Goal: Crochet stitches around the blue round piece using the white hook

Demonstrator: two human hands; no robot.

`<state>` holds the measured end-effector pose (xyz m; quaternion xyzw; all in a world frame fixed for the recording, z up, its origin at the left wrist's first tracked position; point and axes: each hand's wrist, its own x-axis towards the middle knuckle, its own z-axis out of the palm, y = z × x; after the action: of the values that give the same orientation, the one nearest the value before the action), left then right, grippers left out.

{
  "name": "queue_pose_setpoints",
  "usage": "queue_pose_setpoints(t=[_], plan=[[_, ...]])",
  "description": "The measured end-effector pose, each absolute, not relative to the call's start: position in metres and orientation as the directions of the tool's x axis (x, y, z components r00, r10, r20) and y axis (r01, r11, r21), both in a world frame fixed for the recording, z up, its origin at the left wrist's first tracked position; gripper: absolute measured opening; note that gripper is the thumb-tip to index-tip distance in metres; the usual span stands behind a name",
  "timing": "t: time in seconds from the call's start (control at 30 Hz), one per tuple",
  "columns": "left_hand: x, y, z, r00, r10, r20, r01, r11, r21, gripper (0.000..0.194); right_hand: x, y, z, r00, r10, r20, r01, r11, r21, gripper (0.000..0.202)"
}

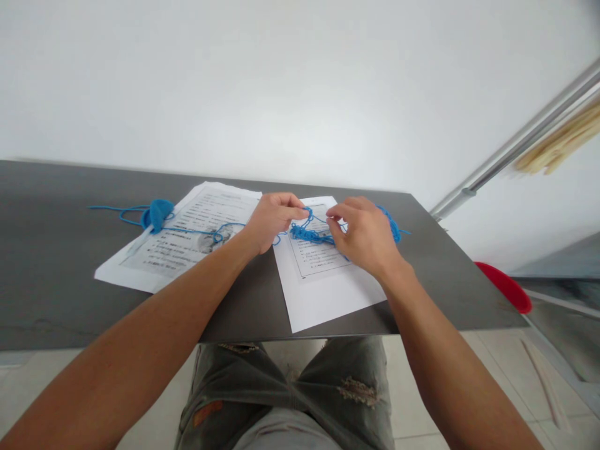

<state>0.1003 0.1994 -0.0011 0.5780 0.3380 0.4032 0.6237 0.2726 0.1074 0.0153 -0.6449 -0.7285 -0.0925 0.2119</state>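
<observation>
My left hand [275, 220] pinches a small loop of blue cord [308, 216] between thumb and fingertips. Just below the loop hangs a knotted, braided-looking stretch of the same cord [307, 234], running right beneath my other hand. My right hand [363, 232] is curled with thumb and forefinger close together, at a thin strand leading from the loop; its other fingers are partly hidden. Beyond its knuckles a looped bundle of blue cord [394, 225] rests on the table. Both hands are over a printed sheet [335, 303].
On the dark table [51, 269], a second set of printed sheets [126, 275] lies at left. A blue wound clump of cord [158, 214] sits on its edge, a strand trailing toward my left hand. A white wall [210, 81] stands behind; a red seat [506, 287] is at right.
</observation>
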Motion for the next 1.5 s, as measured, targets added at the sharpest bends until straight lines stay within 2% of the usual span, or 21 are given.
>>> queue_pose_setpoints(t=[0.07, 0.17, 0.23, 0.3, 0.4, 0.5, 0.6, 0.8, 0.87, 0.93, 1.0, 1.03, 1.1, 1.17, 1.23, 1.3, 1.43, 1.5], plan=[[0.101, 0.199, 0.0, 0.432, 0.901, 0.046, -0.104, -0.001, 0.995, 0.016, 0.258, 0.104, 0.02, -0.203, 0.895, 0.397, 0.967, 0.248, -0.065, 0.033], [0.1, 0.199, 0.001, 0.407, 0.912, 0.053, -0.097, -0.015, 0.995, 0.018, 0.238, 0.108, 0.022, -0.354, 0.918, 0.179, 0.933, 0.359, 0.006, 0.033], [0.099, 0.2, 0.001, 0.381, 0.922, 0.06, -0.092, -0.026, 0.995, 0.018, 0.232, 0.115, 0.021, -0.303, 0.949, 0.086, 0.953, 0.3, 0.046, 0.031], [0.098, 0.201, 0.001, 0.354, 0.933, 0.069, -0.088, -0.04, 0.995, 0.018, 0.232, 0.122, 0.02, -0.222, 0.973, 0.06, 0.974, 0.218, 0.064, 0.035], [0.097, 0.204, 0.0, 0.333, 0.94, 0.08, -0.083, -0.055, 0.995, 0.019, 0.237, 0.13, 0.018, -0.161, 0.985, 0.068, 0.987, 0.161, 0.002, 0.042], [0.097, 0.205, 0.0, 0.32, 0.944, 0.084, -0.074, -0.064, 0.995, 0.021, 0.24, 0.135, 0.016, -0.144, 0.986, 0.083, 0.986, 0.15, -0.074, 0.041], [0.098, 0.204, -0.001, 0.309, 0.947, 0.086, -0.063, -0.07, 0.996, 0.023, 0.238, 0.142, 0.014, -0.148, 0.988, 0.053, 0.985, 0.153, -0.087, 0.043], [0.098, 0.206, -0.001, 0.289, 0.954, 0.076, -0.047, -0.065, 0.997, 0.02, 0.241, 0.149, 0.016, -0.206, 0.979, -0.012, 0.971, 0.203, -0.124, 0.015], [0.097, 0.208, -0.002, 0.28, 0.958, 0.065, -0.041, -0.055, 0.998, 0.018, 0.25, 0.144, 0.023, -0.27, 0.962, 0.036, 0.929, 0.27, -0.252, 0.01], [0.097, 0.211, -0.004, 0.273, 0.961, 0.05, -0.035, -0.042, 0.999, 0.016, 0.261, 0.136, 0.031, -0.286, 0.938, 0.196, 0.803, 0.346, -0.485, 0.005], [0.097, 0.213, -0.005, 0.268, 0.963, 0.034, -0.03, -0.027, 0.999, 0.014, 0.272, 0.128, 0.04, -0.181, 0.894, 0.41, 0.611, 0.429, -0.665, 0.004], [0.096, 0.213, -0.006, 0.267, 0.963, 0.027, -0.026, -0.02, 0.999, 0.013, 0.278, 0.125, 0.045, -0.106, 0.858, 0.503, 0.533, 0.476, -0.7, 0.004], [0.096, 0.214, -0.006, 0.269, 0.963, 0.014, -0.017, -0.01, 1.0, 0.013, 0.287, 0.12, 0.053, 0.04, 0.749, 0.662, 0.402, 0.594, -0.697, 0.007], [0.096, 0.215, -0.007, 0.272, 0.962, 0.005, -0.007, -0.004, 1.0, 0.014, 0.294, 0.116, 0.062, 0.159, 0.645, 0.747, 0.281, 0.696, -0.661, 0.008], [0.095, 0.216, -0.008, 0.278, 0.961, 0.001, 0.001, -0.002, 1.0, 0.014, 0.301, 0.111, 0.071, 0.234, 0.617, 0.751, 0.166, 0.736, -0.656, 0.003], [0.094, 0.217, -0.009, 0.282, 0.96, 0.001, 0.005, -0.003, 1.0, 0.014, 0.306, 0.104, 0.082, 0.285, 0.629, 0.723, 0.109, 0.729, -0.676, 0.008], [0.093, 0.221, -0.014, 0.279, 0.96, 0.003, 0.006, -0.005, 1.0, 0.018, 0.319, 0.084, 0.102, 0.422, 0.536, 0.731, 0.225, 0.72, -0.657, 0.019], [0.092, 0.223, -0.016, 0.284, 0.959, 0.003, 0.0, -0.003, 1.0, 0.019, 0.331, 0.073, 0.112, 0.49, 0.505, 0.711, 0.313, 0.659, -0.684, 0.023]])
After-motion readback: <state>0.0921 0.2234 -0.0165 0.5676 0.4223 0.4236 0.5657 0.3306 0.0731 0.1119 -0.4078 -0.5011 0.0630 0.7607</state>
